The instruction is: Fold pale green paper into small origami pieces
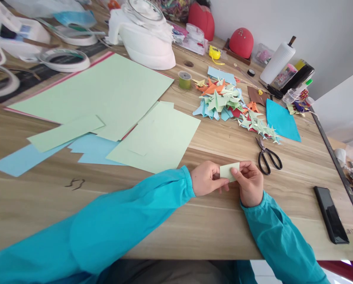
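Between my two hands is a small piece of pale green paper (227, 171), held near the table's front. My left hand (206, 178) grips its left side, with the thumb along the lower edge. On its right side, my right hand (250, 182) pinches it, thumb on the front face and fingers behind. Scissors (266, 156) with black handles lie just beyond my right hand, blades apart. Larger pale green sheets (164, 136) are spread to the left, with blue paper strips (22, 159) partly under them.
Folded paper stars (219, 98) in several colours are heaped at the back, near a spool of green thread (184, 80). A turquoise sheet (282, 120) lies at the right. A black phone (331, 215) rests near the right edge. White equipment (143, 39) stands behind the sheets.
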Tool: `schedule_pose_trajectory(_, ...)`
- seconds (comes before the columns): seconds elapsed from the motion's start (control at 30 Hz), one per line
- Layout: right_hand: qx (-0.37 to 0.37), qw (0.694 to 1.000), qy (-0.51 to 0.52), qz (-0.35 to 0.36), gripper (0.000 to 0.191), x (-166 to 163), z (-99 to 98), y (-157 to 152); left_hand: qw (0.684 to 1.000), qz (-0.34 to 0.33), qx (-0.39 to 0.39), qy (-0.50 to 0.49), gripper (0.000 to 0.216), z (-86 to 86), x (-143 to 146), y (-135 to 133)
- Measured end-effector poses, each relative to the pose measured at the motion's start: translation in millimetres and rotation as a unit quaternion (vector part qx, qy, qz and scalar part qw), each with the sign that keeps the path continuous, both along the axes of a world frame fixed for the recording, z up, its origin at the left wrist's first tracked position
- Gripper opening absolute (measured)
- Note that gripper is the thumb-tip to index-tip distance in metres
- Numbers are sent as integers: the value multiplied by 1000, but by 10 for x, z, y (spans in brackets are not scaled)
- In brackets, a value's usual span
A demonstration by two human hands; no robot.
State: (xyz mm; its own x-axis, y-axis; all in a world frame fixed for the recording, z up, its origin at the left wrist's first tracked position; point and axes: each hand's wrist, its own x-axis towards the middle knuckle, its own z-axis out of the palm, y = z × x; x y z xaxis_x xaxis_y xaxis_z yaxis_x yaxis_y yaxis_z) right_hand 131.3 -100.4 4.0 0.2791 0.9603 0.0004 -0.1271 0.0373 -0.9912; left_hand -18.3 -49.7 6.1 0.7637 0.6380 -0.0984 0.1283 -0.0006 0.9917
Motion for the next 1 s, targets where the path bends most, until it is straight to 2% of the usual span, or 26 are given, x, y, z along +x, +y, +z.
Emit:
schedule_pose_trajectory(0.2,-4,1000,-6,-17,23,32,2,14,998,-13,-47,-40,13,22,6,5)
schedule_pose_trajectory(0.37,3,999,-30,-40,24,40,28,15,991,-29,-103,-76,27,45,5,2)
schedule_pose_trajectory(0.6,10,998,-36,-59,25,65,27,37,990,-38,-113,-72,27,23,-8,15)
schedule_pose_trajectory(0.77,-3,997,-39,-67,26,76,28,51,989,-21,-130,-68,26,51,0,-6)
schedule_pose_trajectory(0.83,-6,997,-49,-67,26,65,38,43,991,-6,-124,-57,25,56,8,-13)
schedule_pose_trajectory(1.0,10,997,-63,-34,23,-9,75,-9,998,14,-53,-4,27,39,18,-9)
